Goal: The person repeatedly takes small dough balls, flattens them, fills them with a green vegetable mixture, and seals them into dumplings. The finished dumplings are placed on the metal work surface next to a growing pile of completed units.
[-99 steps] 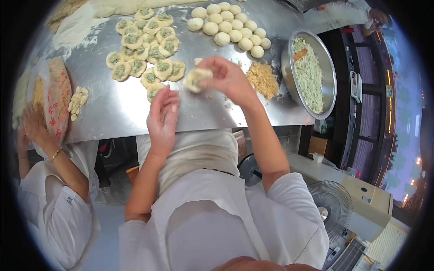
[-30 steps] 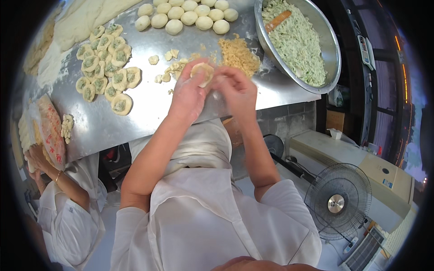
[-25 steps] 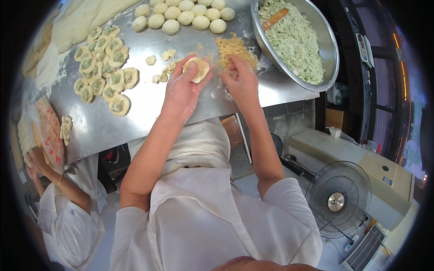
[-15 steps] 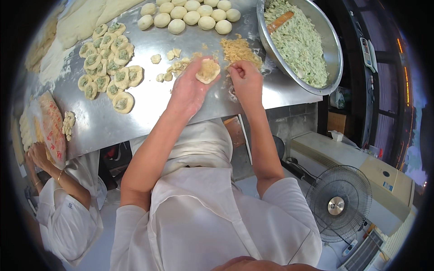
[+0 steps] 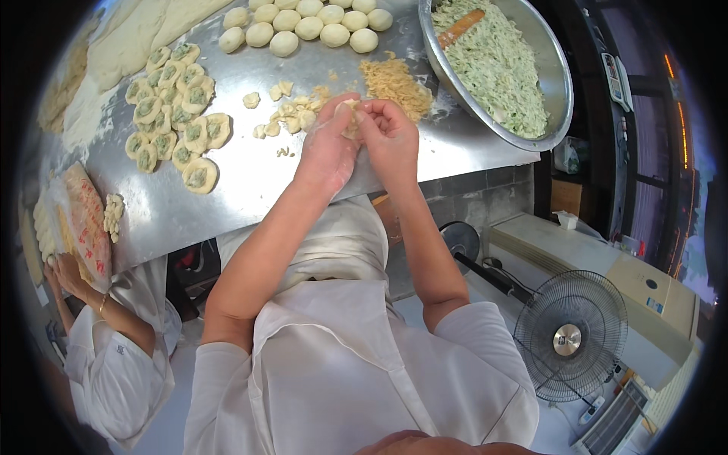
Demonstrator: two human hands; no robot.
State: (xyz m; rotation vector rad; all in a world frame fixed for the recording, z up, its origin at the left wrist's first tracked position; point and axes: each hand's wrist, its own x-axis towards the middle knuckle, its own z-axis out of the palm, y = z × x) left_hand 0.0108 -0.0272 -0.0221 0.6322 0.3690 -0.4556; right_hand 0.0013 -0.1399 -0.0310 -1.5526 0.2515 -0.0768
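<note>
My left hand (image 5: 327, 155) is closed around a small round of pale dough (image 5: 350, 120) above the near part of the steel table. From the right, the fingers of my right hand (image 5: 393, 140) pinch the edge of that dough. The fingers hide most of it, so what lies inside cannot be seen. Just beyond both hands, a heap of crumbly tan filling (image 5: 398, 87) rests on the table. Small dough scraps (image 5: 288, 115) are scattered to the left of my fingers.
Smooth dough balls (image 5: 309, 28) sit in rows at the back. Dough cups with green filling (image 5: 196, 136) cluster at left. A steel bowl (image 5: 559, 114) of chopped green filling holds a wooden paddle (image 5: 460, 29). A co-worker's hands (image 5: 68, 277) are at far left; a fan (image 5: 567, 340) stands lower right.
My right hand has moved left from the tan filling to the dough. My left fingers, earlier opened under the dough cup, have closed around it. The view has shifted slightly.
</note>
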